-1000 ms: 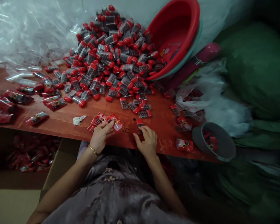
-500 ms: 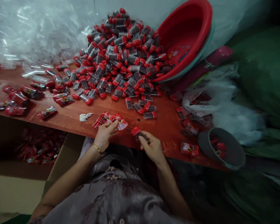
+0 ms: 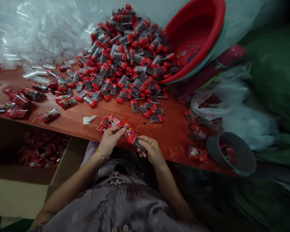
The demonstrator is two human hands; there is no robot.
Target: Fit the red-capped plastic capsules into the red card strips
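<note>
Between thumb and fingers, my left hand (image 3: 110,139) pinches a red printed wrapper (image 3: 126,125) near the table's front edge. My right hand (image 3: 151,149) grips a small clear tube (image 3: 138,143) with dark contents and a red cap. The capped end meets the wrapper's right end; whether it is inside the wrapper I cannot tell. A stack of flat red wrappers (image 3: 106,122) lies just behind my left hand. Behind both hands rises a large heap of similar red-capped tubes (image 3: 125,61), with several loose ones at its front.
Wrapped red packets (image 3: 18,100) lie at the left, above a cardboard box (image 3: 60,161) holding more. Clear empty tubes (image 3: 38,35) are piled at the back left. A red basin (image 3: 207,35) leans beside the heap. A grey bowl (image 3: 243,158) and plastic bags (image 3: 244,119) stand right.
My right hand has moved left with the tube, bringing its red cap up against the wrapper. My left hand still pinches the wrapper, which now sits slightly further right. The view has shifted slightly.
</note>
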